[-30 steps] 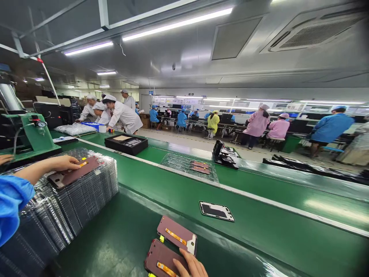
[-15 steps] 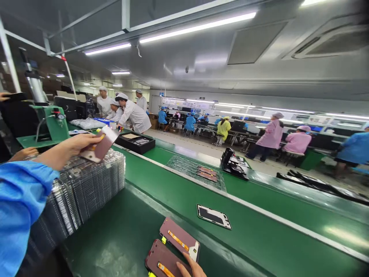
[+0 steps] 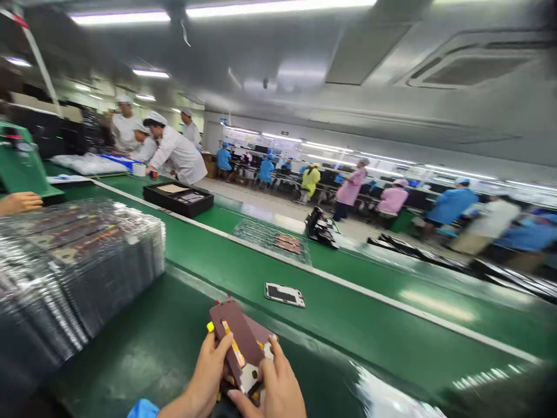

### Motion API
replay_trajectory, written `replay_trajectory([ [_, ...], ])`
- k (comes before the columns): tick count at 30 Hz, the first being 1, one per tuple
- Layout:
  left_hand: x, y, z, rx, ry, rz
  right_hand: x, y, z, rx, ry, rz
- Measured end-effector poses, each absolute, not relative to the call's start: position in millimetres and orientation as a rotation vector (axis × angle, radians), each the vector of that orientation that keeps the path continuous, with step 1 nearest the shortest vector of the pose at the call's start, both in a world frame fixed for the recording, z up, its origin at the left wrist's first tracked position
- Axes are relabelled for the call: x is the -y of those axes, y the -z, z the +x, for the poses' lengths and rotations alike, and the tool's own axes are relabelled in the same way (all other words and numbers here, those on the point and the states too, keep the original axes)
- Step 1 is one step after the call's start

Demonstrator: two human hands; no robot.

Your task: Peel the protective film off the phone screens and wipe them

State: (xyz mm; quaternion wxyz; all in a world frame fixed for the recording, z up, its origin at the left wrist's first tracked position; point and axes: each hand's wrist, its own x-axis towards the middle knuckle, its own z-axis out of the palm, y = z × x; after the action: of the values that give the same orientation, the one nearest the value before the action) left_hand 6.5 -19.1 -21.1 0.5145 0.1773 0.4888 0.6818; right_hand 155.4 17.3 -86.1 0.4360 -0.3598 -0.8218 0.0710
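Observation:
My left hand (image 3: pixel 202 371) and my right hand (image 3: pixel 281 380) come together low in the head view, above the green bench. Between them is a small stack of phone screens. The top phone screen (image 3: pixel 238 331) has a brown back, an orange flex cable and a yellow tab. My left thumb and fingers grip its left side. My right fingers close on the lower right end, where another phone screen (image 3: pixel 257 330) juts out beneath. My hands partly hide the stack's underside, so how many pieces it has cannot be told.
A tall stack of clear plastic trays (image 3: pixel 143 278) stands left, with phone screens in the top one. Another person's hand (image 3: pixel 20 203) is behind it. A white-and-black panel (image 3: pixel 285 294), a clear tray (image 3: pixel 243 233) and a black box (image 3: pixel 209 203) lie on the green line. Clear plastic (image 3: pixel 387 395) sits lower right.
My left hand has come from above the tray stack to my right hand, bringing its phone screen. The two phone screens on the bench are now lifted in my hands. The view has turned right.

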Motion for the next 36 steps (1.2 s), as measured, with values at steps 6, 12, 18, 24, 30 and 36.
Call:
replay_trajectory([
  [6,33.0,34.0,7.5,-1.129,-1.459,0.394,-7.8,65.0,155.0,2.266,-0.493,-1.045],
  [12,41.1,31.3,-73.6,-1.478,-1.78,0.427,-17.8,71.5,168.5,2.377,-0.615,-0.993],
  [18,38.9,28.1,-112.9,-1.527,-1.769,0.434,-28.0,82.6,173.0,2.475,-0.614,-0.963],
  [24,29.1,19.0,-104.3,-1.508,-1.65,0.488,-37.0,92.8,175.8,2.46,-0.669,-0.926],
  [30,22.3,6.4,-92.8,-1.553,-1.539,0.609,-38.6,88.2,176.5,2.37,-0.694,-0.902],
  [36,34.2,-14.7,-62.5,-1.432,-1.122,1.106,-36.8,79.8,178.0,2.318,-0.668,-0.886],
])
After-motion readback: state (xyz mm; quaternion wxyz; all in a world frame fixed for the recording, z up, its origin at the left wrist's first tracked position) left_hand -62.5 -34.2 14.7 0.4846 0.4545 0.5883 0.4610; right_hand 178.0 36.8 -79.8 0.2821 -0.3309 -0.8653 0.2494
